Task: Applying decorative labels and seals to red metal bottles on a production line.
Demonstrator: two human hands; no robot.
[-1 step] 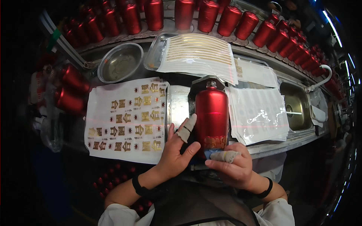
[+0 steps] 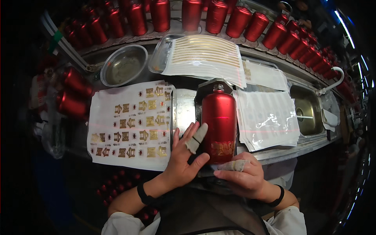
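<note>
A glossy red bottle (image 2: 219, 113) lies in front of me, its neck pointing away, with a gold decal (image 2: 223, 149) round its lower part. My left hand (image 2: 182, 158) is open beside the bottle's left side, fingers stretched; its taped forefinger is close to the glass, and I cannot tell whether it touches. At the bottle's base, my right hand (image 2: 244, 174) is closed, thumb and taped forefinger together; what they hold, if anything, is hidden. A sheet of gold character decals (image 2: 131, 125) lies to the left of the left hand.
A metal bowl (image 2: 124, 65) and a sheet of gold strips (image 2: 205, 53) lie beyond. White sheets (image 2: 268, 119) are stacked at right, beside a sink (image 2: 307, 111) with a white tap (image 2: 338, 72). Rows of red bottles (image 2: 215, 17) line the far side; two more red bottles (image 2: 72, 103) are at left.
The blue piece in my right hand no longer shows, and that hand has drawn slightly back from the decal. My left hand's fingers have shifted slightly; the bottle lies nearly the same.
</note>
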